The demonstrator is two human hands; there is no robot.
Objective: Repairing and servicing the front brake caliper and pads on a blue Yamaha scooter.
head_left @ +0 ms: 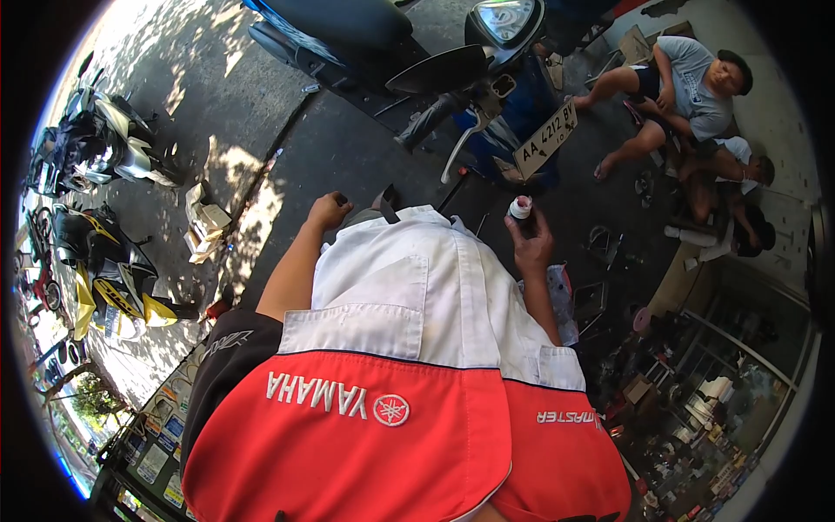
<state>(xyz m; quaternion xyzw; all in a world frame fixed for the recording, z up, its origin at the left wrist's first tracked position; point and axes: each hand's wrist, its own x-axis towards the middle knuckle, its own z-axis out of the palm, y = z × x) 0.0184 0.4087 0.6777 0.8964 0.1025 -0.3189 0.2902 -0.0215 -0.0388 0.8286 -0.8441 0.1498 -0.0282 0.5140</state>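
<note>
In my right hand is a small white bottle with a reddish mouth, held upright in front of my body between thumb and fingers. My left hand hangs beside my left hip with its fingers curled. Something small and dark shows at its fingertips, too little to name. Ahead of me stands a blue scooter, its brake lever and black mirror turned toward me. A white number plate sits on its front. Neither hand touches the scooter.
Two people sit low at the right, one in a grey shirt. Other parked motorbikes, one yellow and black, line the left. Crumpled cardboard lies on the sunlit ground. Cluttered glass shelving stands at the lower right.
</note>
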